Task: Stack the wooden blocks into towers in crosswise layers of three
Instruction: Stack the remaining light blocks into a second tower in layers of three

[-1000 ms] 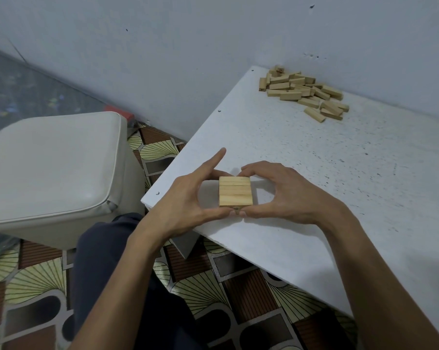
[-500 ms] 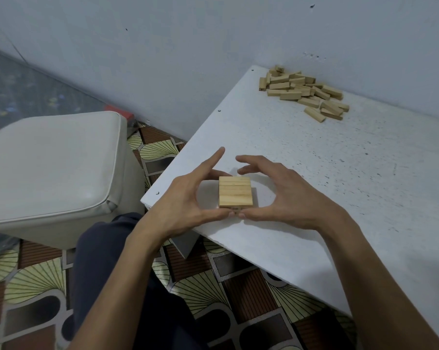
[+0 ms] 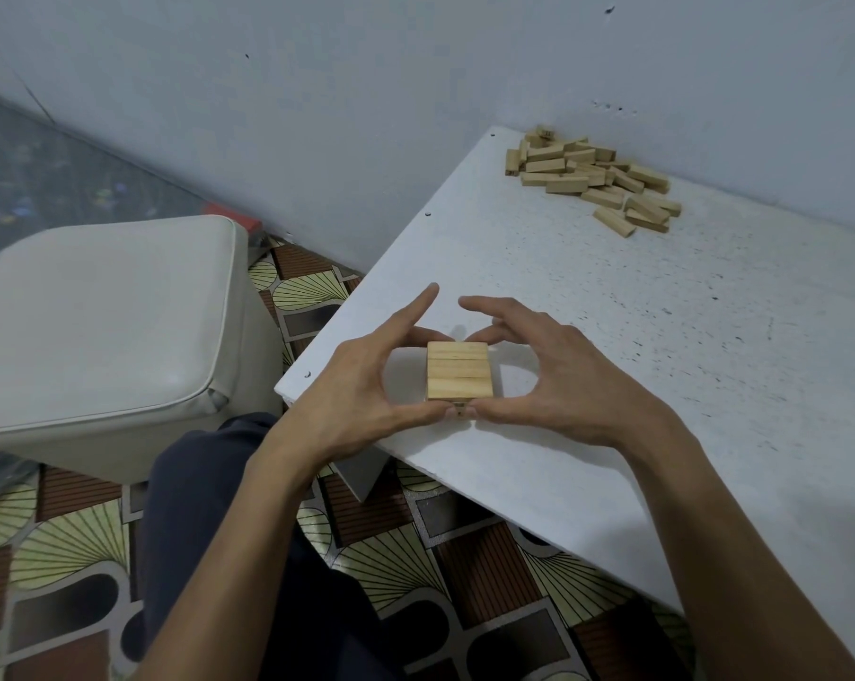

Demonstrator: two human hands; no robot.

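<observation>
Since a second back, the right hand (image 3: 563, 380) has opened up: its fingers lay over the far edge of the tower (image 3: 458, 371), and now the index finger is lifted clear and stretched out above it. I see the left hand (image 3: 361, 385) much where it was, index finger straight and pointing away from me, its tip just short of the right index tip. The tower has not shifted.

Both hands frame the tower loosely, one on each side, with bare bench (image 3: 661, 336) showing between each palm and the wood. The two thumb tips meet on the near side and touch the end of a lower block (image 3: 458, 411) that pokes out beneath the top layer. The other fingers curve round behind the far corners; I cannot tell whether they touch the wood. Neither hand is clamped on anything.

The tower stands between the hands, near the bench's near edge. Its top layer is three blocks laid side by side, long sides running from hand to hand. How many layers lie under it I cannot make out from this angle.

Well beyond the hands, by the wall (image 3: 366, 90), lies a loose pile (image 3: 592, 174) of blocks. Left of the left hand, off the bench, stands a pale cushioned seat (image 3: 106, 317) on a patterned floor (image 3: 391, 557).
</observation>
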